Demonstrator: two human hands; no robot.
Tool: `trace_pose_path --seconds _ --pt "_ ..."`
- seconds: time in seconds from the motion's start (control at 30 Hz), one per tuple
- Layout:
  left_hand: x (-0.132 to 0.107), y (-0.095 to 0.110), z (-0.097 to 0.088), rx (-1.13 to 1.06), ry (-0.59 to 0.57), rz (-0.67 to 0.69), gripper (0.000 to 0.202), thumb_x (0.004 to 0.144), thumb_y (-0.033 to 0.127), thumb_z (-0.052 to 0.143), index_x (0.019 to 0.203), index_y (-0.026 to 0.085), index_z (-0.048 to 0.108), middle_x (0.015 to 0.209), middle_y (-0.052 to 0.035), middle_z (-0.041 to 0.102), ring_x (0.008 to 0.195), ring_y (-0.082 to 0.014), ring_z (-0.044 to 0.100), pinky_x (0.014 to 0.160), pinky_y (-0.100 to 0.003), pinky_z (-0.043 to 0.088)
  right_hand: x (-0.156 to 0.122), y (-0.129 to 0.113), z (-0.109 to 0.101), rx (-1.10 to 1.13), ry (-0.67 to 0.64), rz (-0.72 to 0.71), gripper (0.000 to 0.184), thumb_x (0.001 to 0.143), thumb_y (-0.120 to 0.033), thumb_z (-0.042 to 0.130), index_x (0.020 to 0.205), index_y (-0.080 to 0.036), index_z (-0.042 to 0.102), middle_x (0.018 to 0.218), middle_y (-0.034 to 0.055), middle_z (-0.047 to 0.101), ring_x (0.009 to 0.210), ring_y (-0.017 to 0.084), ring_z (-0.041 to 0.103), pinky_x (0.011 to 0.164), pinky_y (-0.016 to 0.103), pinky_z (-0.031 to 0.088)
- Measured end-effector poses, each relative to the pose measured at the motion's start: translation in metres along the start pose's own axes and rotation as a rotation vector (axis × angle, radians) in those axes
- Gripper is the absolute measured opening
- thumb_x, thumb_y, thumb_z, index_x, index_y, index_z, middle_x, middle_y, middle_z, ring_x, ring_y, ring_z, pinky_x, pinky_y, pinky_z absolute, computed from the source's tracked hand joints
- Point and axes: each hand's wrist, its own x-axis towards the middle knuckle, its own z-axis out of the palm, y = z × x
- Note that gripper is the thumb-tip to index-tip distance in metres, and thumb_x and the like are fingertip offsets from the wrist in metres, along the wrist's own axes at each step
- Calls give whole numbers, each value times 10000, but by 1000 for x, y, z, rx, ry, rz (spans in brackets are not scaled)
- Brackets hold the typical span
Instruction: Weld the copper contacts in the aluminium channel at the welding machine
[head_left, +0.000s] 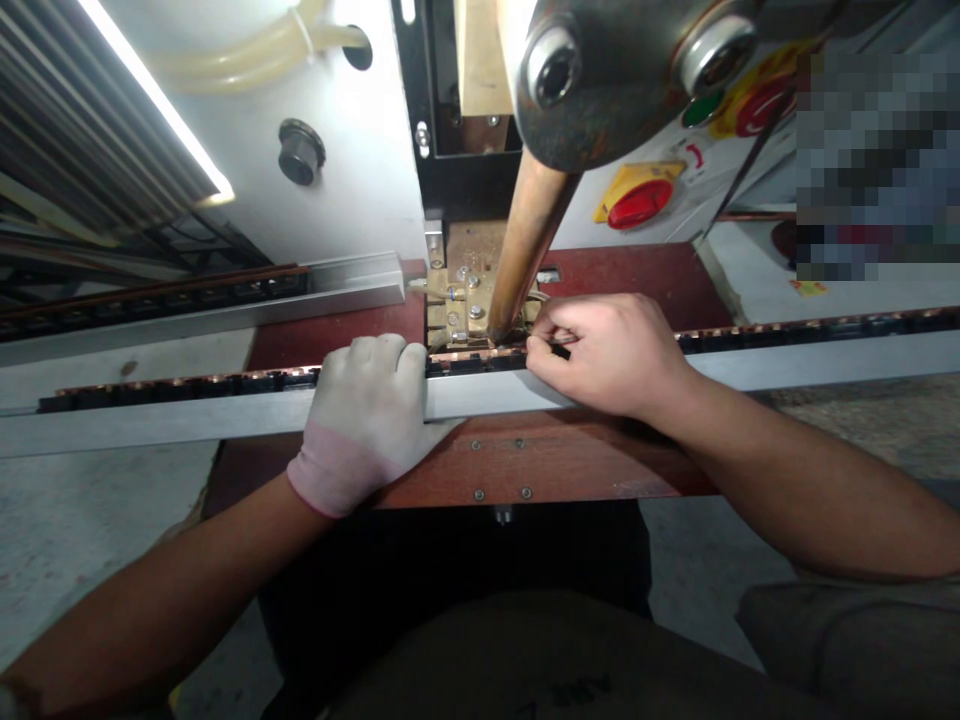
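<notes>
My left hand [367, 405], in a white glove with a pink cuff, is closed over a long silver metal rail [480, 393], its thumb along the near side. Along the rail's far edge runs a black strip with copper pieces [465, 362]. My bare right hand [619, 350] is pinched over the strip, thumb and forefinger together; whatever small thing they hold is too hidden to name. Just left of those fingertips, a copper rod [529, 240] slants down from the machine. Its tip is at the strip, but I cannot tell whether it touches.
Brass fittings [465, 290] sit behind the rod. A reddish-brown board [600, 455] lies under the rail. Another rail with a strip [345, 285] lies at the back left. On the machine front are a black knob [300, 152] and a red rotary switch [640, 204].
</notes>
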Motion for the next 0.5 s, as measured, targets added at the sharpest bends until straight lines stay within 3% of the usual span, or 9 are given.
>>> trace_pose_path --seconds 0.23,0.5 --pt "-2 -1 4 37 55 39 793 1106 916 511 1127 170 779 1078 -230 770 1000 -436 720 801 -563 480 0 -1 -2 64 -50 -28 153 950 -332 714 821 -311 793 819 65 818 789 298 751 754 442 465" --pt "-3 -5 12 29 162 68 782 1081 930 548 1071 183 778 1011 -203 756 933 -419 692 747 -528 443 2 3 -1 96 -103 -47 212 952 -364 635 839 -280 793 783 62 789 761 272 723 744 420 423"
